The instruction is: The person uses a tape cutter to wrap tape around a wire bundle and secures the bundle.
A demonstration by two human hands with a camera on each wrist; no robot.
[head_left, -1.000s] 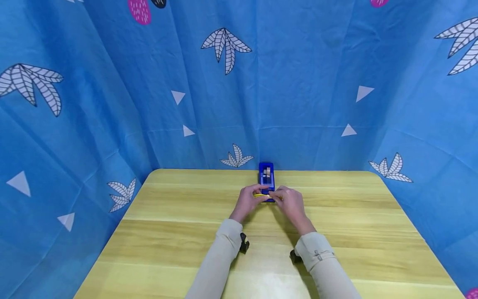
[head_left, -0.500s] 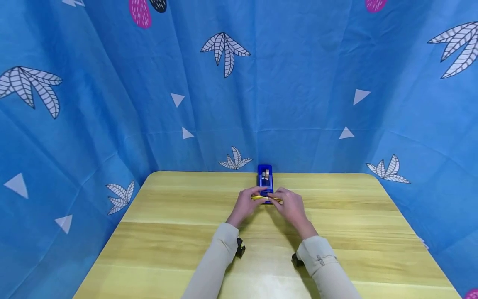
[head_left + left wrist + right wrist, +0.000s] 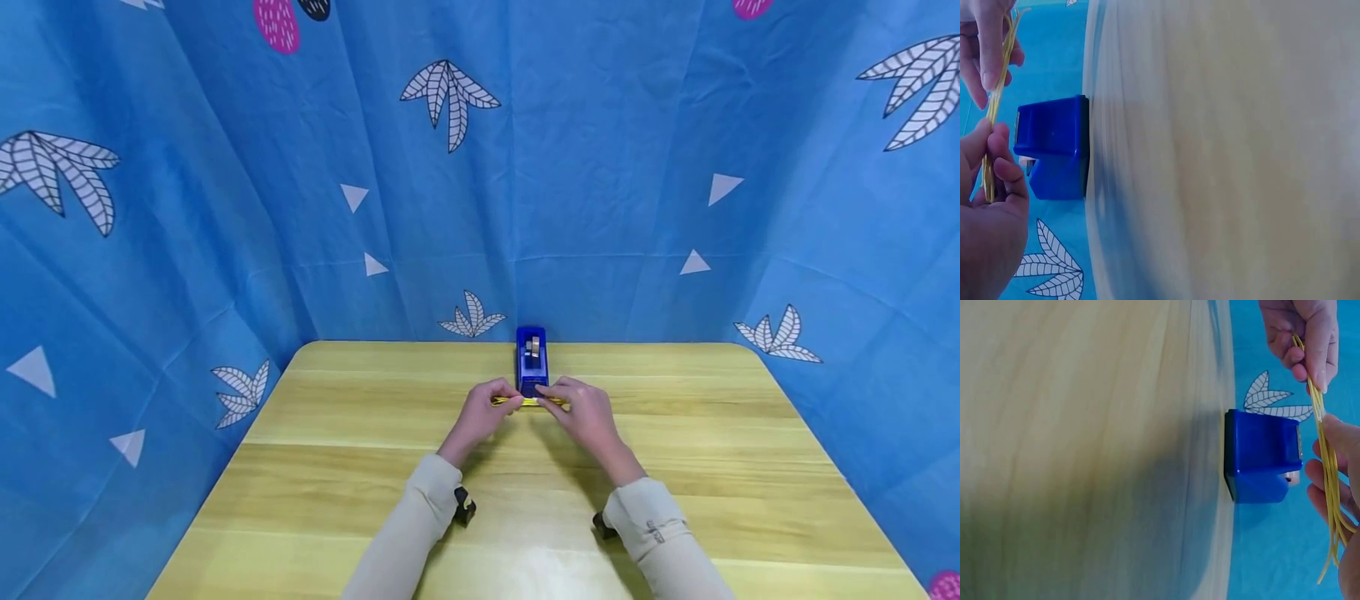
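Note:
A bundle of thin yellow cords [image 3: 1329, 472] stretches crosswise between the two hands, with a shiny clear band, like tape, [image 3: 1320, 411] round its middle. Thumb and fingers of the left hand [image 3: 478, 411] pinch the bundle on one side of that band. On the other side the right hand [image 3: 587, 410] grips it, and loose cord ends fan out past its fingers in the right wrist view. Just beyond the hands stands a blue tape dispenser [image 3: 522, 367] with a small roll in it. The bundle overlaps the dispenser's near end in the head view.
The wooden table [image 3: 360, 483] ends just behind the dispenser. A blue patterned curtain [image 3: 600, 167] hangs along the back and both sides. Black wrist straps [image 3: 464, 507] sit at the sleeve cuffs.
The left hand has slid left and slightly nearer, away from the right hand, so more of the cord bundle shows between them. The right hand has barely moved and keeps its grip.

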